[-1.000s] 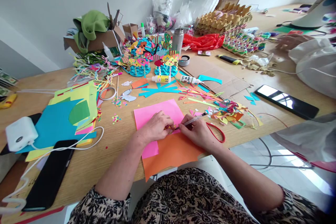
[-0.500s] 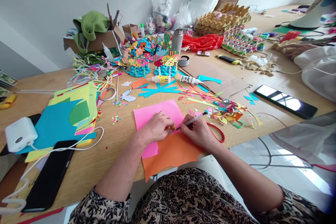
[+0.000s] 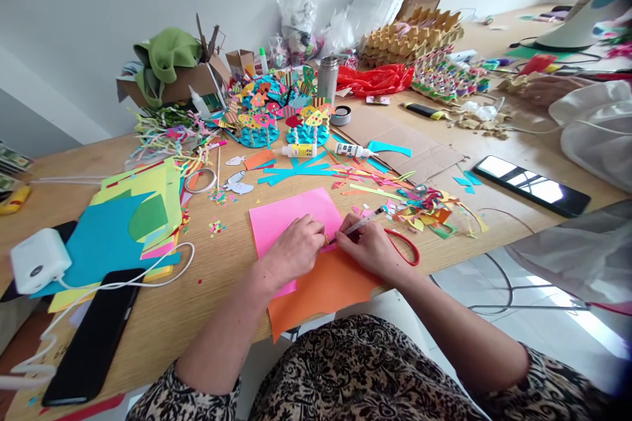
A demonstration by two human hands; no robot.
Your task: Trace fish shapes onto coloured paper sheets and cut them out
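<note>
The pink sheet (image 3: pixel 276 220) lies flat on the wooden table (image 3: pixel 217 302), just in front of the person; the left hand (image 3: pixel 295 247) rests on it with fingers bent, their tips beside a small yellow piece (image 3: pixel 326 237) near the sheet's right side, and whether they pinch that piece I cannot tell; the right hand (image 3: pixel 364 247) grips a slim pen (image 3: pixel 364 221), its tip angled down at the pink sheet's right side, near the yellow piece; an orange sheet (image 3: pixel 328 286) overlaps the pink sheet's near side, though which is uppermost is unclear; a red loop (image 3: pixel 413 258) shows right of the pink sheet, beside the right hand; beyond the pink sheet lie blue strips (image 3: pixel 291 172) and two glue bottles (image 3: pixel 302 150); left of it are a tape roll (image 3: pixel 214 177) and stacked coloured papers (image 3: pixel 93 237); right of it spreads a heap of paper scraps (image 3: pixel 437 212).
</note>
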